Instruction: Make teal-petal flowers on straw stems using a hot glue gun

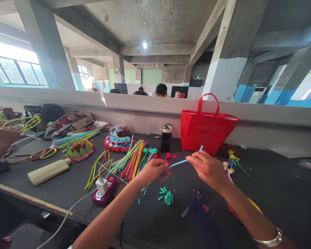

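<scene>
A light blue pipe cleaner [178,163] stretches between my two hands above the dark table. My left hand [157,169] is closed on it, and one end hangs below that hand. The fingers of my right hand [204,168] pinch it close to the other end, whose tip pokes up past them. Beneath my hands lies a small pile of short teal pieces [169,197], with a few loose ones to the left. Small red pieces [168,156] sit just beyond. A dark tangled item [197,205], hard to make out, lies nearer me on the right.
Left of my hands are a bundle of coloured pipe cleaners [134,157], a purple power strip [106,194] with a white cable, and a pale roll [50,171]. A black bottle [166,139] and red bag [207,129] stand behind. Another person's hand [6,135] is far left.
</scene>
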